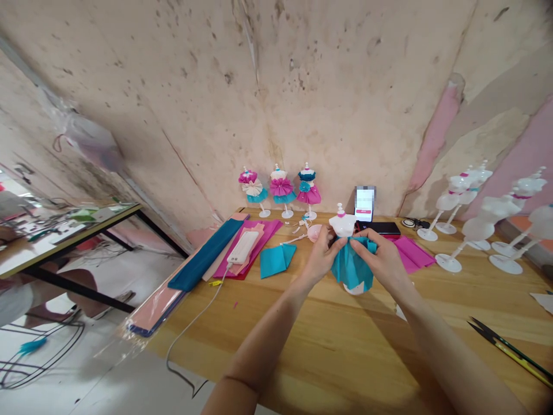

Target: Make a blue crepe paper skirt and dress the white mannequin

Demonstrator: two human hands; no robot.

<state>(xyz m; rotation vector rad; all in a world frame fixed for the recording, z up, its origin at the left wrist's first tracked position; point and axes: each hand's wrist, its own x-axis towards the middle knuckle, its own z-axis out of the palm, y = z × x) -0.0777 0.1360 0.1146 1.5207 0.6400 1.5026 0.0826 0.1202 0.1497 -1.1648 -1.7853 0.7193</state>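
Left hand (319, 257) and right hand (380, 259) both grasping: fingers pinched on pleated teal crepe paper (352, 266), gathered around the waist of a white plastic dress-form mannequin (342, 225), mid-far on a light wooden table (276, 340). Step judged: skirt gathering. Pleats look unfastened; next move calls for securing them at the waist while pinched.

Matt crepe paper (351, 266); glossy plastic dress form (343, 226); smooth varnished wood tabletop (294, 346)
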